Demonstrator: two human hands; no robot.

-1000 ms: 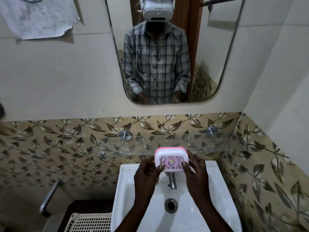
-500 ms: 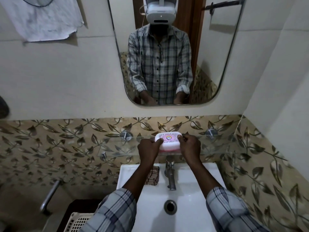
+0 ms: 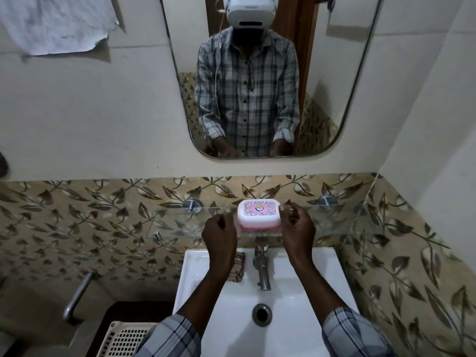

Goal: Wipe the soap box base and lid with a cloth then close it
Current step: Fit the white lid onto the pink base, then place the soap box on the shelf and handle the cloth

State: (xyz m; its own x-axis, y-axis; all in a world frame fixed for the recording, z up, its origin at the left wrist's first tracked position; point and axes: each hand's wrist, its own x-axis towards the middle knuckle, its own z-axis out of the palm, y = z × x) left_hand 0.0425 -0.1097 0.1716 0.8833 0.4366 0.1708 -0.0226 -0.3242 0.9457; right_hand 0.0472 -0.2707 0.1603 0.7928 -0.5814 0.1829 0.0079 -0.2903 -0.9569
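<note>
Head view: the closed soap box [image 3: 258, 213] is sitting on the glass shelf [image 3: 180, 224] as I am hovering my left hand [image 3: 219, 237] and right hand [image 3: 296, 228] beside it, fingers loosely curled, gripping nothing; retreating evenly should avoid nudging it.

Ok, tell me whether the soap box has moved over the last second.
Yes. The soap box went from just above the tap, up and back toward the wall, and now sits on the glass shelf.
</note>
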